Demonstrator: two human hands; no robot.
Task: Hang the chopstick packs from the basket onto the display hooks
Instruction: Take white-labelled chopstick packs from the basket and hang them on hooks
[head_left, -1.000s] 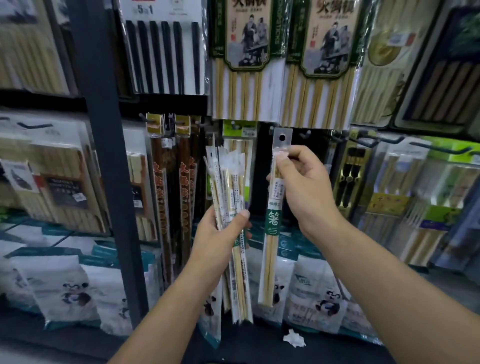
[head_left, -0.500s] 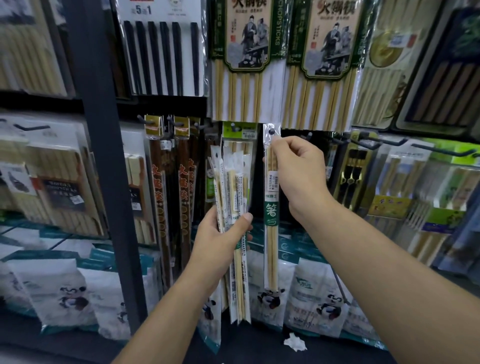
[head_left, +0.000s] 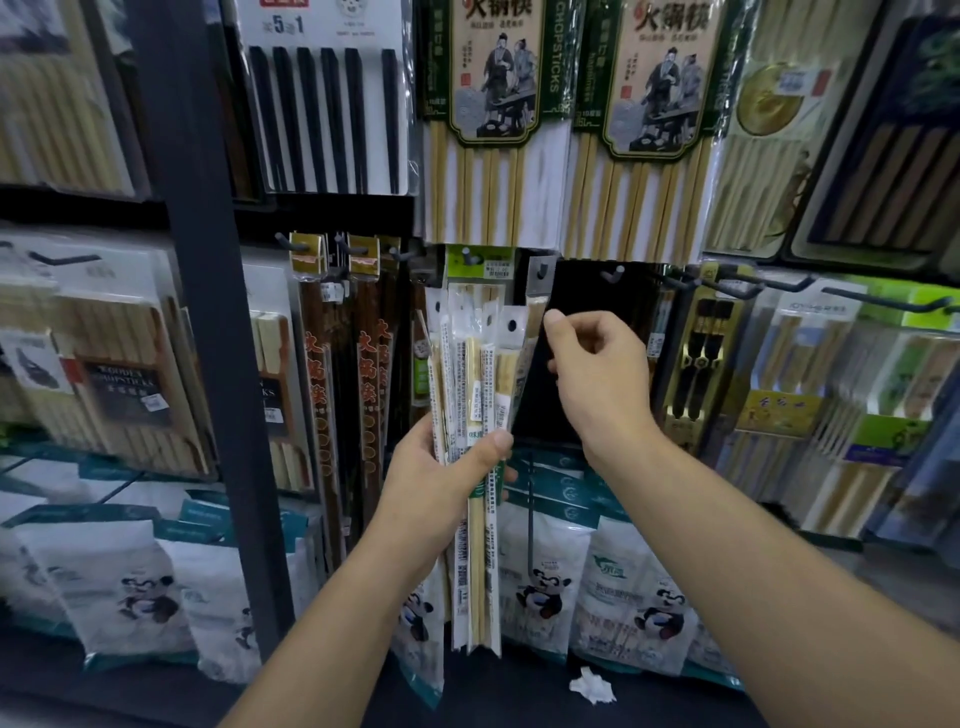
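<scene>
My left hand (head_left: 447, 467) grips a fanned bundle of several clear chopstick packs (head_left: 472, 384), held upright in front of the display. One slim chopstick pack (head_left: 538, 291) hangs by its header hole on a short black hook (head_left: 542, 270) under the large bamboo sets. My right hand (head_left: 597, 379) is just right of that pack with its fingers loosely curled. Its thumb tip is at the pack's edge and nothing sits in the hand. The lower part of the hung pack is hidden behind the bundle. No basket is in view.
A bare hook (head_left: 615, 273) juts out right of the hung pack, with longer hooks (head_left: 779, 286) further right. A dark upright post (head_left: 208, 338) stands to the left. Panda-printed bags (head_left: 540, 587) fill the shelf below, beside a crumpled white scrap (head_left: 592, 686).
My right hand raised the single pack, slid its hole onto the hook and let go. It now sits lower and to the right. The left hand's bundle moved slightly right.
</scene>
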